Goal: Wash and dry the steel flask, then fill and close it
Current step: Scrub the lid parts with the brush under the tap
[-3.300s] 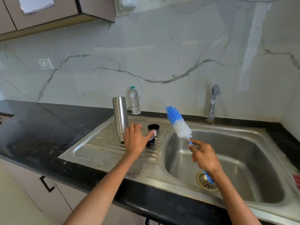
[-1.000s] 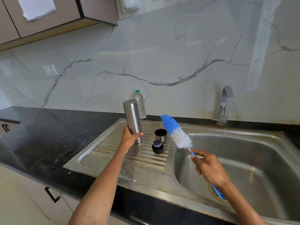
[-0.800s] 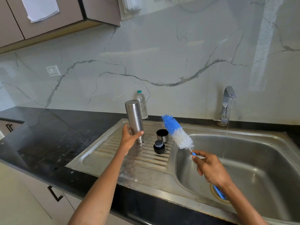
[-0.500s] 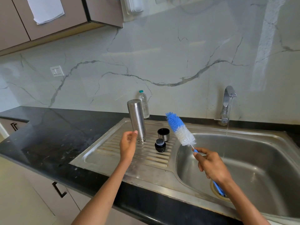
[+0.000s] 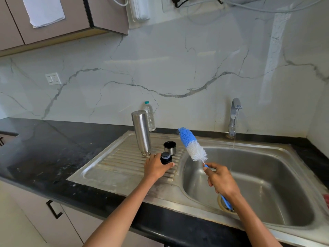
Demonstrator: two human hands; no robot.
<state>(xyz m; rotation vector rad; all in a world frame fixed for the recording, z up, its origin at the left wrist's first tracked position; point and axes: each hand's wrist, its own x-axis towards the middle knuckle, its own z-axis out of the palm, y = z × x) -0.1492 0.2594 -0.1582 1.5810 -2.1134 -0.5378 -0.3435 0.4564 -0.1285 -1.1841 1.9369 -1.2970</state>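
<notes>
The steel flask [image 5: 141,132] stands mouth-down on the ribbed drainboard [image 5: 117,163], with no hand on it. To its right sits the flask's steel cup lid [image 5: 170,148], open end up. Just in front of that lid is the black stopper [image 5: 166,157]. My left hand [image 5: 156,168] curls around the stopper, thumb on its left side and fingers on its right. My right hand [image 5: 221,180] grips the blue handle of a bottle brush [image 5: 192,144] over the sink basin [image 5: 263,184], the blue and white bristles pointing up and to the left.
A thin stream of water runs from the tap [image 5: 234,118] into the basin. A clear plastic water bottle [image 5: 149,115] stands behind the flask against the marble wall. Black countertop [image 5: 44,148] lies to the left. A red object [image 5: 326,200] shows at the right edge.
My left hand set the flask mouth-down on the drainboard, let go of it and moved right onto the black stopper. The brush stays raised in my right hand.
</notes>
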